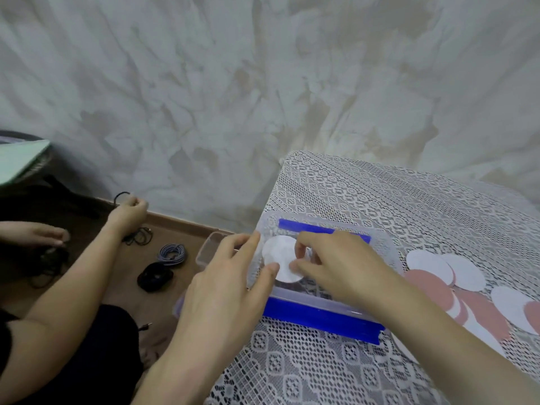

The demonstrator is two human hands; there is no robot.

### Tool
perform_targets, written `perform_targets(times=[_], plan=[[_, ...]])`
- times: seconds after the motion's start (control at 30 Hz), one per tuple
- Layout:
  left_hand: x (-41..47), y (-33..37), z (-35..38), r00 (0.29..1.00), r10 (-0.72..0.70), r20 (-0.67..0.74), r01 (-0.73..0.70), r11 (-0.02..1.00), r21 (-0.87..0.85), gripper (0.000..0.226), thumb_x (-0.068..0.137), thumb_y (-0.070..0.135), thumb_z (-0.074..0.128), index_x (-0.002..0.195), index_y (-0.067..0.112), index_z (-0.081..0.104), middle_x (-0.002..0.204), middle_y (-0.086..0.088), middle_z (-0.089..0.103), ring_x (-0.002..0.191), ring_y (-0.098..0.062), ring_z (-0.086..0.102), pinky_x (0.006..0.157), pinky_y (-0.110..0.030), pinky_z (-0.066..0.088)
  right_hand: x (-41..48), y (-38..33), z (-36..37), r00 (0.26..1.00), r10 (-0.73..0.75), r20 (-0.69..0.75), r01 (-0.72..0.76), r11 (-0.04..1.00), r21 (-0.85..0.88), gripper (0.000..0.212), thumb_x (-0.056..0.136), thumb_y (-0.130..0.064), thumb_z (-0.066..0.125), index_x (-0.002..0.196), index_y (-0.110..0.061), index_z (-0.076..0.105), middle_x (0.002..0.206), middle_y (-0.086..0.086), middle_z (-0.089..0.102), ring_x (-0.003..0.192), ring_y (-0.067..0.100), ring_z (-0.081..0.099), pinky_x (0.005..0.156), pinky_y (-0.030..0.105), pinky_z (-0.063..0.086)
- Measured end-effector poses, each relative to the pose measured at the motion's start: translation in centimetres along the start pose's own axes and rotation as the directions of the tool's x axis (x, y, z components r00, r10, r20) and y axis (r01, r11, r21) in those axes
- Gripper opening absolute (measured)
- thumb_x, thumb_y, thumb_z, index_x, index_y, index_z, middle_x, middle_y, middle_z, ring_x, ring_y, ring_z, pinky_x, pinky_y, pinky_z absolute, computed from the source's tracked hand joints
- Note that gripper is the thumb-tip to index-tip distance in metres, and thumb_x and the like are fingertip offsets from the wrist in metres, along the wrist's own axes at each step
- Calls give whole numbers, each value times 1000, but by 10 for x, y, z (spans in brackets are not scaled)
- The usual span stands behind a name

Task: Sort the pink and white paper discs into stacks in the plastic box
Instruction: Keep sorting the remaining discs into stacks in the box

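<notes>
Lace tablecloth [380,194], coiled cables [172,254] (on floor); mottled wall [204,83]

Left hand [225,285] held forward with palm down, fingers straight and slightly spread, thumb extended. Right forearm angled in from lower right. White disc [277,255] pinched between thumb and curled fingertips of right hand [342,267].

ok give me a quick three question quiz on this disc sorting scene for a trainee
1. True or false: the right hand pinches a pink disc.
2. Where do the loose discs lie? A) beside the plastic box, to its right B) inside it C) on the floor
3. Fill in: the left hand rests at the box's ___ side.
Key: 1 false, it pinches a white disc; 2 A; 3 left.
</notes>
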State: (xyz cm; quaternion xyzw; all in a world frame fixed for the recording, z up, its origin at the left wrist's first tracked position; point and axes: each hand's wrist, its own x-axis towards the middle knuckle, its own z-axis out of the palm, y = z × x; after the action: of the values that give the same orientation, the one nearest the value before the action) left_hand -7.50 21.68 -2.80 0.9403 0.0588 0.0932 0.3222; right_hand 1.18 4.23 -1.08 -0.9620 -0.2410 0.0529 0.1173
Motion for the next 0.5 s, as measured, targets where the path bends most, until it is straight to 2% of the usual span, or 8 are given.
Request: perform_targets(times=[0.1,0.17,0.27,0.37,0.5], plan=[[0,-2,2,1000,-4,-19,4,1000,5,64,94,64,36,153,43,29,144,32,30,101,-11,63,88,-38,52,1,0,-2,996,10,94,-12,1000,17,45,78,-71,65,104,-35,52,87,-12,66,85,13,59,78,39,53],[0,-4,4,1000,5,-29,-5,1000,7,63,94,63,35,153,43,28,143,33,29,102,-8,62,87,-35,51,2,1,0,993,12,116,-12,1000,0,50,75,-70,69,105,-35,49,86,-11,65,85,13,59,79,41,54],[-1,-6,5,999,23,-36,-23,1000,4,61,94,61,36,152,43,29,140,36,28,102,-5,59,86,-31,49,11,2,5,997,6,83,-7,1000,9,45,78,-59,73,104,-34,46,82,-12,62,83,16,58,77,40,52],[0,-9,6,999,35,-40,-34,999,8,60,95,62,37,152,44,29,138,38,27,98,-7,60,85,-32,49,22,5,10,1000,-13,22,12,999,38,36,83,-48,74,101,-36,45,74,-14,56,81,16,55,71,37,46],[3,-13,8,998,40,-43,-38,998,44,60,94,64,36,150,46,29,136,40,25,90,-8,61,80,-31,49,25,8,15,1000,-19,25,17,997,76,32,85,-46,74,103,-36,50,75,-15,56,78,11,56,65,33,39]])
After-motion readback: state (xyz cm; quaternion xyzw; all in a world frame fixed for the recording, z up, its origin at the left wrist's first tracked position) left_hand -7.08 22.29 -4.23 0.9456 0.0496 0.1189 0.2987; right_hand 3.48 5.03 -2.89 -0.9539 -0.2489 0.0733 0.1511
